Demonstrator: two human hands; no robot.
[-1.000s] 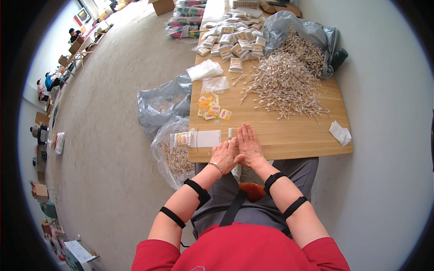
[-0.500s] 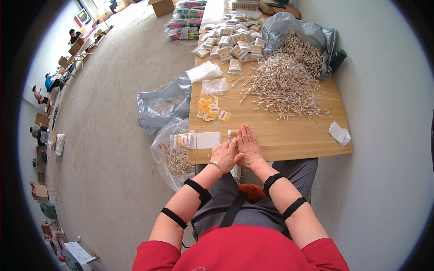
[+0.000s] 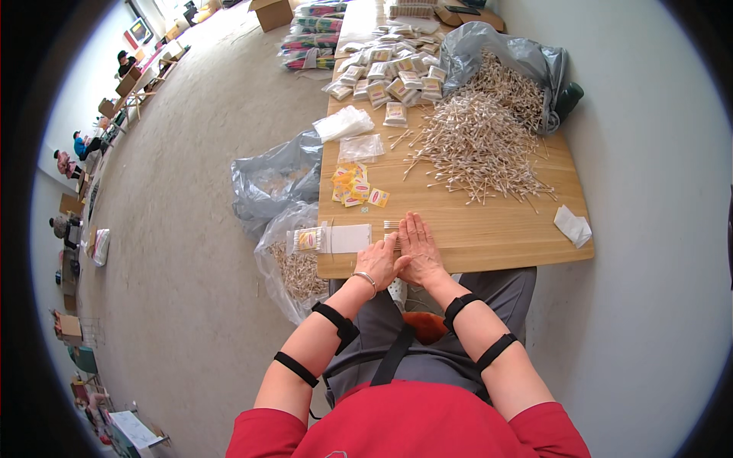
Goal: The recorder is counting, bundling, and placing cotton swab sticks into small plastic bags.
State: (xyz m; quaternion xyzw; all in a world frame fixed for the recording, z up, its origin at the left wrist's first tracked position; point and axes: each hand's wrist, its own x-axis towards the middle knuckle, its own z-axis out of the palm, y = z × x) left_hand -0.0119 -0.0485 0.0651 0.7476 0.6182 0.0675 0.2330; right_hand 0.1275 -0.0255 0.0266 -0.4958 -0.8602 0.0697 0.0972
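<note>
Far left, on the floor beside the table (image 3: 496, 237): a grey bag (image 3: 275, 179), and nearer, a clear bag (image 3: 294, 267) part full of swabs. On the table's near left corner: a filled packet (image 3: 309, 239), touching a flat white pouch (image 3: 347, 238). Further back: a scatter of yellow labels (image 3: 355, 187), then empty clear pouches (image 3: 345, 122).

At the near edge, just right of the white pouch: left hand (image 3: 379, 263), palm down and loosely curled, thumb side pressed against the right hand. Impossible to tell whether anything is gripped beneath. Right hand (image 3: 416, 248) released, flat, fingers straight and together, pressing down on a small bundle (image 3: 392, 226) of swabs. Only the bundle's far tips visible, past the fingertips; the rest hidden under the two palms.

Judged from this: in the middle of gathering and squaring one portion of swabs against the tabletop, not yet lifted and not yet in any pouch. Next, probably calls for closing the fingers round the bundle without letting the ends fan out, and for keeping the sticks parallel while reaching left to the pouch close by.

Further right and well back: the big loose heap (image 3: 477, 145) of swabs, spilling from a grey sack (image 3: 511, 53), with finished packets (image 3: 389, 80) stacked behind. Near the right edge, alone: a crumpled white tissue (image 3: 573, 225).
</note>
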